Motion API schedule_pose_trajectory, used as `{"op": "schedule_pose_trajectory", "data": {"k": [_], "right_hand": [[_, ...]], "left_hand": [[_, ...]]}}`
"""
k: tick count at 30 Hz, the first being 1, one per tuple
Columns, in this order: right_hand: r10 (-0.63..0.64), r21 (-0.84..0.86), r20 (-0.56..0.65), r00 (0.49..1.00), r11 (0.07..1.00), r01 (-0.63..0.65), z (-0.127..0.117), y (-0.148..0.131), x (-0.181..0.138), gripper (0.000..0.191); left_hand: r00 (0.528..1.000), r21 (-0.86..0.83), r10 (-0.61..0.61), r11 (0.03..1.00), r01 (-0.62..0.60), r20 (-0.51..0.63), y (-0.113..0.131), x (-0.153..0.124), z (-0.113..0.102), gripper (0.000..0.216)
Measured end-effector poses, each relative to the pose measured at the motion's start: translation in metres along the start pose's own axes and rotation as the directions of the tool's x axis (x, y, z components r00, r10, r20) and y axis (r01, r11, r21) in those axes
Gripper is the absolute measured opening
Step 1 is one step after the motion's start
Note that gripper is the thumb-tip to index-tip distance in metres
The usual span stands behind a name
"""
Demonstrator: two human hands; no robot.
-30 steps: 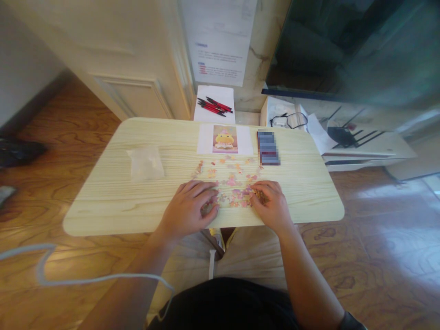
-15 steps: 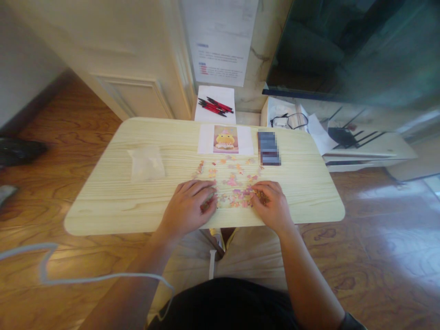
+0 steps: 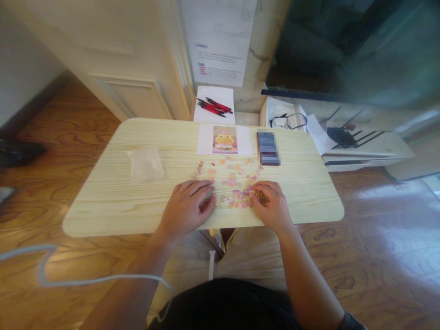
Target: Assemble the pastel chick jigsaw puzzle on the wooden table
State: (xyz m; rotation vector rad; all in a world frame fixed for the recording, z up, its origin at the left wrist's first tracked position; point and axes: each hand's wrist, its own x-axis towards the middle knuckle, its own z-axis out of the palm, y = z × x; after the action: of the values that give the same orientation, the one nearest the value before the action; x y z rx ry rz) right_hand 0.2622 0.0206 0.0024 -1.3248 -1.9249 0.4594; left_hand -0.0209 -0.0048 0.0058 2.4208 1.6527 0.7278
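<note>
Small pink, orange and purple puzzle pieces lie scattered over the wooden-topped table. My left hand rests at their left side, its fingers curved and the thumb apart from them. At the right side, my right hand is cupped round some brownish pieces, thumb and fingers apart. Neither hand visibly grips a piece; the palms are hidden. Beyond the pieces lies a white sheet with a printed picture of a yellow figure.
A translucent plastic bag lies on the left of the table. A phone is at the back right. Behind the table, red and black pens lie on white paper. A pale cable crosses the lower left.
The view has shifted very slightly. Both hands keep nearly the same pose and place, and I see no piece taken up or let go.
</note>
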Motion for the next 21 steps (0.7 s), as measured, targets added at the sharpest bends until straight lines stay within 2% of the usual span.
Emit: {"op": "schedule_pose_trajectory", "data": {"k": [7,10,15,18,21], "right_hand": [[-0.045,-0.008,0.001,0.999,0.999,0.045,-0.003,0.0,0.009,0.018],[-0.066,-0.107,0.052,0.996,0.992,0.071,-0.003,0.0,0.026,0.023],[-0.067,-0.323,0.071,0.995,0.943,0.086,0.007,0.005,0.065,0.029],[-0.025,-0.391,0.032,0.999,0.92,0.036,0.013,0.013,0.087,0.026],[0.024,-0.449,0.053,0.998,0.893,0.003,0.016,0.022,0.104,0.018]], "left_hand": [[1.0,-0.006,0.019,1.0,-0.019,0.022,-0.002,0.001,0.0,0.027],[1.0,-0.013,0.02,1.0,-0.02,0.011,-0.003,0.001,0.001,0.026],[1.0,-0.023,0.02,1.0,-0.02,0.0,-0.003,0.001,0.0,0.024],[1.0,-0.024,0.018,1.0,-0.018,0.003,-0.002,0.001,-0.001,0.023],[1.0,-0.025,0.016,1.0,-0.016,0.002,-0.002,0.001,-0.001,0.021]]}}
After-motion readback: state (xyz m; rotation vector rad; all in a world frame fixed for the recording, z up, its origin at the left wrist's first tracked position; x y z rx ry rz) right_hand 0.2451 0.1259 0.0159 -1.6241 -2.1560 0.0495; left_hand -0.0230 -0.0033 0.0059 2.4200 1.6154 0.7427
